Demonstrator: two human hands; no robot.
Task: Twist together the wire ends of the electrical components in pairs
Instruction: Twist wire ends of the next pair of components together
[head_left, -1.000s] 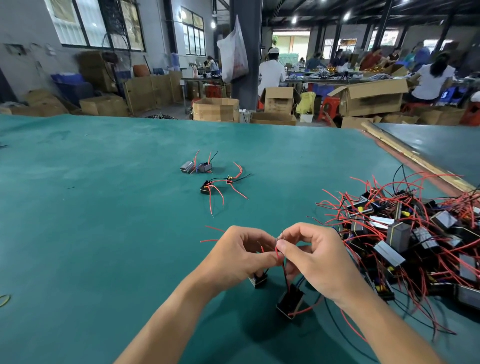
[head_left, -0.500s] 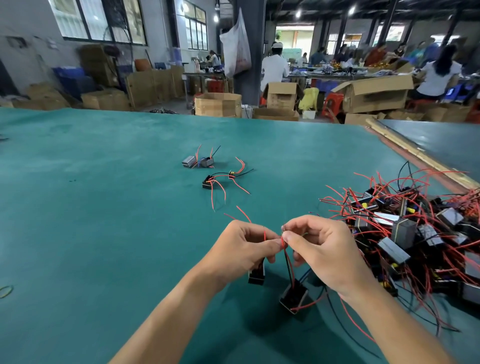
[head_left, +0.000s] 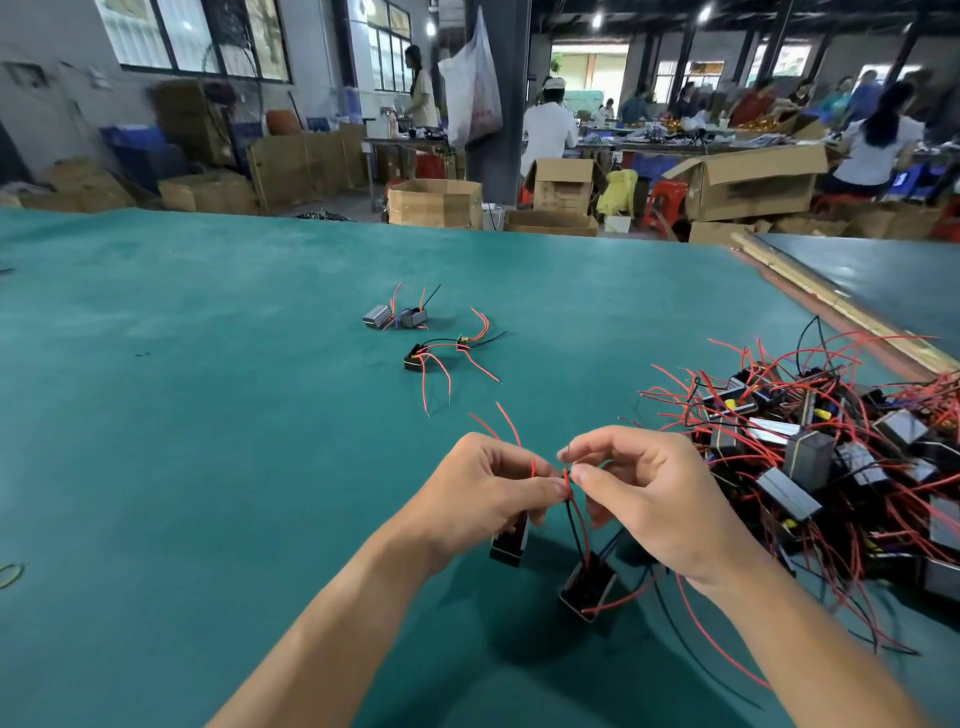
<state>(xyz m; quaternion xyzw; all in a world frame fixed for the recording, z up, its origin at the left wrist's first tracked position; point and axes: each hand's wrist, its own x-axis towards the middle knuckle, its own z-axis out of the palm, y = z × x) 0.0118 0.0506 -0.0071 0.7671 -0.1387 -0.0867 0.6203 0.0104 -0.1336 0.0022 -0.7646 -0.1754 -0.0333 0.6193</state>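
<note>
My left hand (head_left: 485, 491) and my right hand (head_left: 647, 493) meet above the green table (head_left: 208, 415), each pinching thin red and black wire ends (head_left: 568, 480) between thumb and forefinger. Two small black components hang from those wires: one (head_left: 509, 543) just under my left hand, the other (head_left: 587, 590) lower, between my wrists. Loose red wire tails (head_left: 506, 423) stick up behind my left hand.
A big pile of components with red and black wires (head_left: 841, 467) lies at the right. Two joined pairs (head_left: 395, 317) (head_left: 447, 353) rest farther out on the table. A wooden strip (head_left: 831, 306) borders the right edge. Cardboard boxes and people fill the background.
Both hands rose slightly and the two components lifted with them. My right fingers shifted along the wire ends at the pinch point. The view tilted a little.
</note>
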